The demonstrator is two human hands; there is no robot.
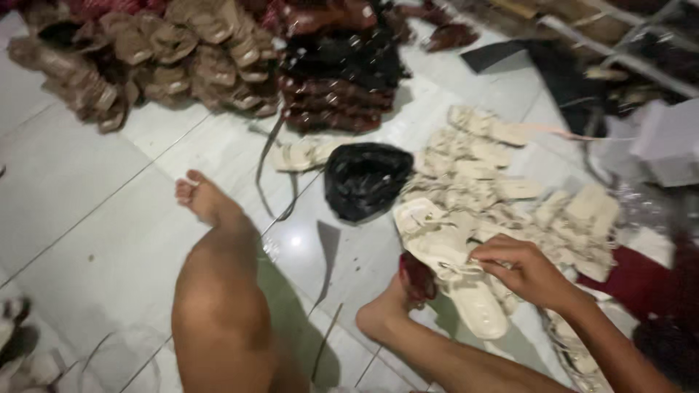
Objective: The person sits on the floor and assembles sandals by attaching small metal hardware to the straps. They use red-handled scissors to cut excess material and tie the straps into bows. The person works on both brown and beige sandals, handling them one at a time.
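My right hand [526, 271] pinches the strap of a cream sandal [453, 271] and holds it just above the floor. The sandal's sole points toward me. Under it lies my right foot [380, 314], next to a dark red item [416, 280]. My left hand is out of view. My left leg is bent, with its knee [218, 291] up and its foot [198, 195] flat on the tiles. Several more cream sandals [495, 185] lie spread in a pile just beyond my hand.
A crumpled black plastic bag [365, 178] lies on the white tiled floor [80, 218]. Behind it are stacks of brown sandals [167, 51] and dark red and black ones [338, 73]. A lone cream sandal [302, 154] and a dark strap [263, 171] lie nearby. A metal rack [626, 51] stands at the far right.
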